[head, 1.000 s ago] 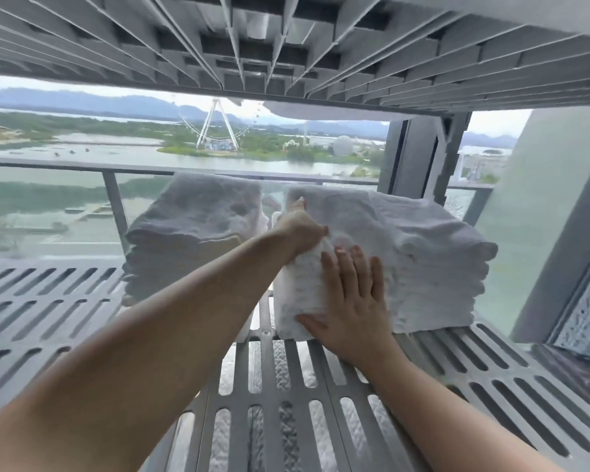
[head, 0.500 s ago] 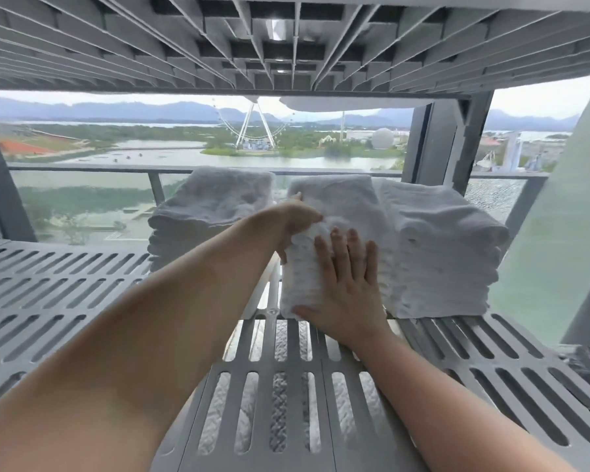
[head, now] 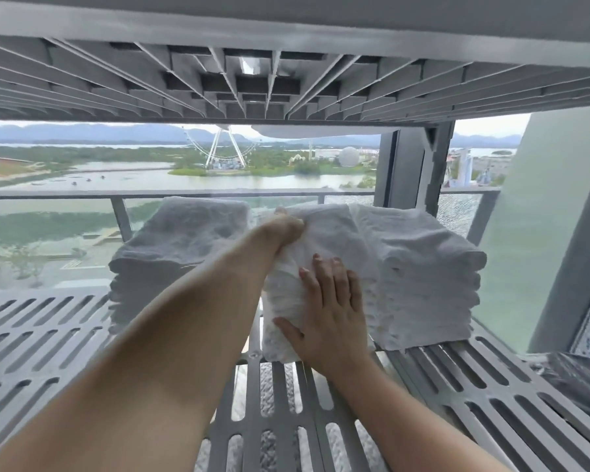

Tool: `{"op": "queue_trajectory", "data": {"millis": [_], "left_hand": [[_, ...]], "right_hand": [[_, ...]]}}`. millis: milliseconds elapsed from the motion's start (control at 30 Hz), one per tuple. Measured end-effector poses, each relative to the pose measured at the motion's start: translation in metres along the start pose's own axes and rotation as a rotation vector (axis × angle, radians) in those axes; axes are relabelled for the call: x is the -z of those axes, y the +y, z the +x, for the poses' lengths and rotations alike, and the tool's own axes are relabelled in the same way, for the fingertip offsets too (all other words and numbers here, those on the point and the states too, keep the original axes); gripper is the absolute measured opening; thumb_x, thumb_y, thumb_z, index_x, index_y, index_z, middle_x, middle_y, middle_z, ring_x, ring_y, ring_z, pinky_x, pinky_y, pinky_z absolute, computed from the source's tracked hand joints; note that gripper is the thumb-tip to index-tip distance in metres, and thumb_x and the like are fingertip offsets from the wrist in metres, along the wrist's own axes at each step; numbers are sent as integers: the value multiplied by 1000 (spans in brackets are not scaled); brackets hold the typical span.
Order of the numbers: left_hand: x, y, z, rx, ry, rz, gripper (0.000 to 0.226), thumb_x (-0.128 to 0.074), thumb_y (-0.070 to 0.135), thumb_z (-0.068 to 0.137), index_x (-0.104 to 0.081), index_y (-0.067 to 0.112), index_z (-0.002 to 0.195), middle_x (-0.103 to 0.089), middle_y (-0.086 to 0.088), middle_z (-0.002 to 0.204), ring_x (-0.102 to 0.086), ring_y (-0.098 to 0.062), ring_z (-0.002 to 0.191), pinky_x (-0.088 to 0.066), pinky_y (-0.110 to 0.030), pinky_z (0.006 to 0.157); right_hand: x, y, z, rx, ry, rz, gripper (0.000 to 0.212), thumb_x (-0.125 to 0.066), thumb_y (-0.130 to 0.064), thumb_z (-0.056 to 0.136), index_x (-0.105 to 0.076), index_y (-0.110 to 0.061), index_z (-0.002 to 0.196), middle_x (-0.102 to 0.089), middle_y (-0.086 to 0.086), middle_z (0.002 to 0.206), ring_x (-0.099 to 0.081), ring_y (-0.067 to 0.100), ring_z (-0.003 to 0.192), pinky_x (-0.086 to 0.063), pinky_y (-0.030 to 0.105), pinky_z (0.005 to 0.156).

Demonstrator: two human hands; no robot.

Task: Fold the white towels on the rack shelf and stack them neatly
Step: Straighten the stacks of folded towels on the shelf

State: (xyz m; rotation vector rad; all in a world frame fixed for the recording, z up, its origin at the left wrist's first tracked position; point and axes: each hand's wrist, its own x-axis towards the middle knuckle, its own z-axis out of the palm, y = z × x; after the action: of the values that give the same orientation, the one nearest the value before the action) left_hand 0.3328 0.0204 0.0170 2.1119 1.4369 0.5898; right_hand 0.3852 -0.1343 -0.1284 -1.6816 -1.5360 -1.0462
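At nine o'clock on the slotted rack shelf, a finished left stack of folded white towels, apart from the hands. Toward centre, left hand curled over the top near edge of the middle stack, apparently pinching the upper towel layers, though exact finger hold hard to tell. Just right, right hand spread flat, palm pressed against that stack's front face. At three o'clock, right stack touching the middle one. Step in hand, by the look: squaring the middle stack. Next: an even push to align the front faces without toppling layers
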Motion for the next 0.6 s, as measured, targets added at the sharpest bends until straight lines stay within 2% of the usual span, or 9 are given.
{"op": "queue_trajectory", "data": {"millis": [133, 233, 333, 433, 533, 600], "left_hand": [[-9, -7, 14, -16, -107, -9, 77, -39, 53, 100, -18, 6, 157, -19, -15, 164, -17, -26, 151, -11, -33, 124], [-10, -8, 18, 29, -47, 52, 73, -44, 52, 101, -24, 7, 155, -30, -14, 157, -30, -29, 145, -22, -34, 117], [-8, -7, 14, -22, -68, 178, 61, -35, 44, 108, -30, 5, 154, -31, -16, 158, -31, -31, 145, -22, -37, 118], [-4, -5, 6, -88, -39, 268, 51, -36, 39, 109, -43, 7, 149, -40, -15, 156, -39, -32, 142, -30, -39, 114], [1, 2, -4, -112, -6, 300, 55, -33, 42, 109, -38, 6, 152, -38, -15, 158, -39, -30, 142, -30, -35, 114], [2, 8, -6, -88, -39, 291, 61, -45, 46, 105, -41, 4, 149, -47, -17, 150, -53, -32, 127, -42, -35, 103]], "right_hand": [[-6, 0, 1, 3, 17, -22, 81, -45, -71, 91, -49, -7, 141, -45, 18, 150, -33, 43, 144, -23, 60, 117], [-9, -1, 0, 14, 41, -7, 81, -49, -68, 91, -50, -6, 141, -45, 18, 148, -34, 44, 143, -24, 61, 116], [-9, -1, 0, 23, 39, -11, 80, -49, -67, 91, -49, -6, 143, -45, 18, 149, -33, 43, 144, -24, 61, 116], [-7, -2, -1, 8, 26, -20, 81, -49, -67, 91, -48, -6, 144, -45, 18, 149, -33, 42, 144, -23, 60, 118], [-2, 1, -4, 12, 24, -19, 82, -50, -68, 91, -46, -8, 146, -45, 17, 151, -35, 41, 144, -25, 58, 117], [2, 4, -5, 3, 25, -22, 82, -49, -68, 92, -45, -9, 148, -44, 15, 152, -36, 39, 144, -27, 56, 117]]}}
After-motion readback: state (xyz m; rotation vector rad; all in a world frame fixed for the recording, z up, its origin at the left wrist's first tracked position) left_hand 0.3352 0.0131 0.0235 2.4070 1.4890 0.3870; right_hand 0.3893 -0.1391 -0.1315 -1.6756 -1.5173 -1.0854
